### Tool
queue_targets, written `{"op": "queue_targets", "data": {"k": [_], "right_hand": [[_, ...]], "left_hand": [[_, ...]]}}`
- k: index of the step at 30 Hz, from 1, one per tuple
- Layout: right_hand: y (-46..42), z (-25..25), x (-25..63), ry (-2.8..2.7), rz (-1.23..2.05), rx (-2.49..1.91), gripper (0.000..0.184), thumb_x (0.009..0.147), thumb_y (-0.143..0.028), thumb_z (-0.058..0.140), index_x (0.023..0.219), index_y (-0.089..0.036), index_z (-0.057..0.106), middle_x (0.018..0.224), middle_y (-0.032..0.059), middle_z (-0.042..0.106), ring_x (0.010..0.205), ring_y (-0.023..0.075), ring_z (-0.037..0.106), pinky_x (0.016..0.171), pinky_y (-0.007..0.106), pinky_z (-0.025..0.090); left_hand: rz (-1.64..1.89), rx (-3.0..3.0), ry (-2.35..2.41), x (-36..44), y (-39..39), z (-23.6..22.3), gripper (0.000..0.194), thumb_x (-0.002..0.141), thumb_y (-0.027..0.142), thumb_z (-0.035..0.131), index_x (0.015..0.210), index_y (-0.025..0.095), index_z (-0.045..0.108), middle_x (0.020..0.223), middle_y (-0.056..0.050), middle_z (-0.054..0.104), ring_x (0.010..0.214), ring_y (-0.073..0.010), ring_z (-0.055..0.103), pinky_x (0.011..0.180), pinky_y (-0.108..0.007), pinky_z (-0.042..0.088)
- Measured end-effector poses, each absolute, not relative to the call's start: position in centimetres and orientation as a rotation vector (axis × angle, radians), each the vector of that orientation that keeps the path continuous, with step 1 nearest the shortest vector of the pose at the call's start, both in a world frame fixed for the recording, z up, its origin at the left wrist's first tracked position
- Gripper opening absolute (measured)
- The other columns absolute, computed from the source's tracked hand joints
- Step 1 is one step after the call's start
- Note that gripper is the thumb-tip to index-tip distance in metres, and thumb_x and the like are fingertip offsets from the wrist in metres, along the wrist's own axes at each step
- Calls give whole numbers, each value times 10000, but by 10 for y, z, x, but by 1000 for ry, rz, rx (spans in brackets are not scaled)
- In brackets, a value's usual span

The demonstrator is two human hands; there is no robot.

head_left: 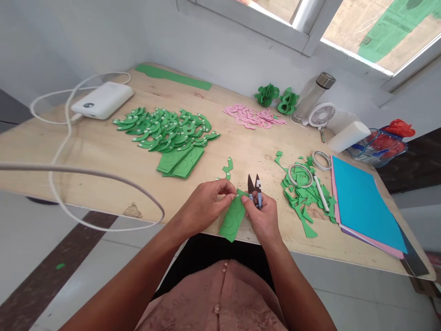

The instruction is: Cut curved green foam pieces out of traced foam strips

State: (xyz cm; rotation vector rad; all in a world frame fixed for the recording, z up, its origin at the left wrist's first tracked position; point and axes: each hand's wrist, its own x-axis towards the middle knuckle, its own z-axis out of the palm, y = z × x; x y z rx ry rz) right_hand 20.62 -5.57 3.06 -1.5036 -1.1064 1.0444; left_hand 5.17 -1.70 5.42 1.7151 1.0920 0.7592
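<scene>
My left hand [206, 204] has its thumb and forefinger pinched on a small white piece, apparently tape, at the top of a green paper strip [231, 222]. Curved pencil outlines mark that strip. My right hand [263, 216] grips small thread snips [255, 191], blades apart and pointing away from me, while its thumb presses on the strip's upper right edge. Just beyond my left fingers lies a wavy green cutout [228, 168] with white bits on it. Farther left are a heap of curved green cutouts [165, 128] and a stack of marked green strips [182, 162].
Green scraps [303, 202] lie at right with a tape roll [300, 176], another tape roll [321, 161] and a white pen [321, 193]. Blue paper [368, 202] sits beyond. Pink cutouts [253, 116], a bottle [315, 97] and a small fan [321, 115] stand behind. A white cable [69, 133] loops at left.
</scene>
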Motion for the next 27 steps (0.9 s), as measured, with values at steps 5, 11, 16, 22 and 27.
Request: {"op": "queue_targets", "data": {"k": [5,11,16,22,27], "right_hand": [[-57,30,205,-1087,1051,-1505,319,728,-358,630,551,-208,410,496,-72,365,467,78,295,438,219,228],[-58,31,204,-1071,1046,-1507,328,717,-360,636,543,-212,401,488,-74,358,461,78,297,439,221,232],[-59,31,203,-1076,1040,-1498,329,717,-350,641,538,-213,401,485,-71,367,459,79,303,439,220,236],[-60,32,203,-1080,1041,-1496,339,721,-356,641,536,-212,397,482,-72,363,459,77,297,434,217,230],[-61,32,202,-1076,1041,-1498,342,721,-366,648,538,-208,406,481,-69,374,462,78,307,434,215,239]], "left_hand": [[762,1713,1081,51,-19,53,94,802,221,535,786,193,624,783,1,684,776,-162,638,749,-284,482],[782,1735,1104,52,-18,51,43,780,225,577,769,201,611,763,16,665,772,-161,631,740,-287,479],[769,1706,1108,53,-17,53,51,768,228,573,739,196,602,741,7,657,751,-170,632,726,-300,482],[743,1619,1066,52,-16,53,72,754,251,583,723,188,597,711,2,643,718,-166,621,694,-293,487],[725,1583,1017,51,-13,52,84,743,265,594,715,185,603,686,11,629,681,-149,599,659,-276,482]]}}
